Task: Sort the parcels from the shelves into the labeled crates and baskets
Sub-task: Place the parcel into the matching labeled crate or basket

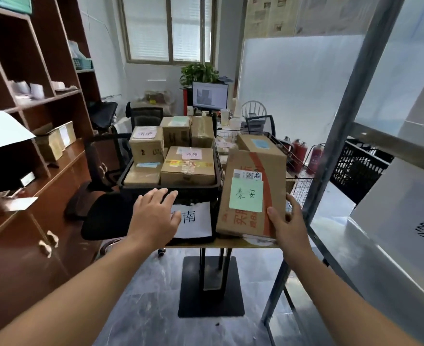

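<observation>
Right hand [284,222] clamps the near right corner of the flat brown cardboard parcel [250,171] with orange print: thumb on the face, fingers wrapped round the side edge. Left hand [153,216] holds nothing. Its fingers are spread flat over the front rim of the black plastic crate [131,189], half covering the crate's white paper label [198,219]. The two hands are well apart.

The parcel is tilted up, face toward the person, in front of the steel wire basket [299,188]. Its low edge is at the front of the wooden table [230,243]; I can't tell whether it rests there. The pale green sticky note [246,196] on its face is handwritten.

Handling, my read:
- Stiff corrugated board with crisp edges, so it won't sag.
- Probably light, since one corner grip keeps it up. The contents are unknown, so fragility is unknown too.
- The printed face looks smooth, and a one-corner pinch invites twisting or slipping.
- A better hold is one hand on each long side edge, or a palm under the low edge.
- Keep fingers off the green sticky note; it looks lightly stuck and is the sorting key.

The brown cardboard boxes [188,166] already fill the crate, while the basket holds at least one carton [255,143].
</observation>
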